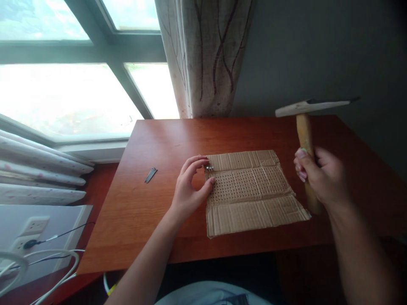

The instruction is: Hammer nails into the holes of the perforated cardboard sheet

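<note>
A piece of brown corrugated cardboard [254, 214] lies on the table, its middle band covered with rows of small holes. Three nail heads [210, 168] show at the upper left of that band. My left hand [190, 182] rests at the cardboard's left edge, thumb and index finger spread on either side of these nails. It holds nothing. Raised over the right side, my right hand [321, 171] grips a hammer [304, 133] by its wooden handle, its metal head upward. To the left of my left hand lies a small bundle of loose nails [151, 174].
The reddish-brown wooden table [127, 220] stands against a dark wall [305, 51]. Behind it are a window [63, 97] and a patterned curtain [210, 59]. At the lower left, a wall socket [34, 225] has a black plug, with white cables [74, 258] nearby.
</note>
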{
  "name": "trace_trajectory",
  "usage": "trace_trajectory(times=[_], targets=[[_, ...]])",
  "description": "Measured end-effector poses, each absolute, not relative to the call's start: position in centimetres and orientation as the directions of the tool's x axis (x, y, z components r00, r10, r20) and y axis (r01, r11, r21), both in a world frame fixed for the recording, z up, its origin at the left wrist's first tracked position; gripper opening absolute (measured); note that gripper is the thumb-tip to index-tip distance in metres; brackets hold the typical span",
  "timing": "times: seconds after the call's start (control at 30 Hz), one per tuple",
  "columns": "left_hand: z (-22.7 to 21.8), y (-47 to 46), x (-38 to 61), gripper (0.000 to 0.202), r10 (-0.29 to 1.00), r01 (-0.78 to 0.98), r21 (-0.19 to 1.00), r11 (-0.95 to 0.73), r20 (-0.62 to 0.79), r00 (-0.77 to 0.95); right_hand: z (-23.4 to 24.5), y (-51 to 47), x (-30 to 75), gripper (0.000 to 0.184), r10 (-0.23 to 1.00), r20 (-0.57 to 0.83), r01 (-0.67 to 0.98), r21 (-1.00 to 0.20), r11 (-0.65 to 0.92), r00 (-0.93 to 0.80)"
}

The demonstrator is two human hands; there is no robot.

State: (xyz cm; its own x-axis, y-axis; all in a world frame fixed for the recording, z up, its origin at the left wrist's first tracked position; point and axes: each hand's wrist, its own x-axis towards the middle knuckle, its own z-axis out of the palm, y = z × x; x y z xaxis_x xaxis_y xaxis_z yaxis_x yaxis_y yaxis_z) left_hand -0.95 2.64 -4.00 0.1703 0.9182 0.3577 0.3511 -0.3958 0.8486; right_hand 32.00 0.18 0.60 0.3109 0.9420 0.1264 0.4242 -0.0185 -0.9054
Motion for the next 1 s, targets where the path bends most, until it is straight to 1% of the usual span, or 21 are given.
trace_trajectory(times=[0.07, 0.1, 0.13, 0.17, 0.2, 0.23, 0.27, 0.33, 0.53, 0.63, 0.83, 0.9, 1.0], targets=[[-4.0, 2.7, -1.0, 0.039, 0.923, 0.334, 0.861, -0.383, 0.346, 0.166, 1.8, 0.2, 32.0, 0.033, 0.972, 0.099, 0.459, -0.888, -0.010, 0.213], [-4.1, 2.7, -1.0, 0.042, 0.926, 0.325, 0.868, -0.375, 0.339, 0.163, 2.8, 0.2, 31.8, 0.033, 0.987, 0.082, 0.525, -0.851, -0.002, 0.137], [-4.1, 2.8, -1.0, 0.043, 0.929, 0.317, 0.874, -0.369, 0.333, 0.162, 3.8, 0.1, 31.6, 0.035, 0.995, 0.080, 0.628, -0.778, 0.026, 0.057], [-4.2, 2.8, -1.0, 0.044, 0.931, 0.310, 0.879, -0.364, 0.328, 0.161, 5.0, 0.1, 31.2, 0.038, 0.996, 0.058, 0.724, -0.685, 0.087, -0.065], [-4.2, 2.8, -1.0, 0.045, 0.933, 0.304, 0.883, -0.358, 0.323, 0.160, 6.0, 0.1, 30.8, 0.039, 0.984, 0.038, 0.778, -0.607, 0.162, -0.176], [-4.3, 2.9, -1.0, 0.045, 0.935, 0.299, 0.887, -0.352, 0.318, 0.158, 7.0, 0.2, 30.2, 0.037, 0.962, 0.001, 0.797, -0.559, 0.228, -0.275], [-4.4, 2.9, -1.0, 0.045, 0.937, 0.292, 0.891, -0.347, 0.315, 0.153, 7.8, 0.4, 29.6, 0.034, 0.929, -0.053, 0.796, -0.535, 0.284, -0.366], [-4.7, 2.9, -0.9, 0.045, 0.941, 0.270, 0.903, -0.335, 0.306, 0.143, 8.9, 0.8, 28.2, 0.034, 0.884, -0.108, 0.794, -0.500, 0.346, -0.454], [-5.7, 2.9, -1.0, 0.044, 0.951, 0.220, 0.927, -0.304, 0.282, 0.123, 10.0, 2.2, 25.3, 0.034, 0.857, -0.140, 0.811, -0.428, 0.399, -0.496], [-5.7, 3.0, -1.0, 0.045, 0.952, 0.216, 0.929, -0.299, 0.277, 0.129, 10.0, 2.4, 24.7, 0.034, 0.847, -0.168, 0.819, -0.404, 0.407, -0.504], [-5.8, 2.9, -0.9, 0.048, 0.949, 0.217, 0.925, -0.311, 0.289, 0.125, 9.5, 2.4, 24.1, 0.034, 0.845, -0.175, 0.835, -0.345, 0.428, -0.506], [-5.8, 2.9, -0.9, 0.048, 0.949, 0.223, 0.924, -0.310, 0.289, 0.124, 9.4, 2.4, 24.2, 0.035, 0.846, -0.167, 0.830, -0.358, 0.427, -0.507], [-5.7, 2.9, -0.9, 0.049, 0.948, 0.228, 0.922, -0.313, 0.288, 0.134, 9.5, 2.1, 24.6, 0.037, 0.852, -0.109, 0.790, -0.450, 0.417, -0.512]])
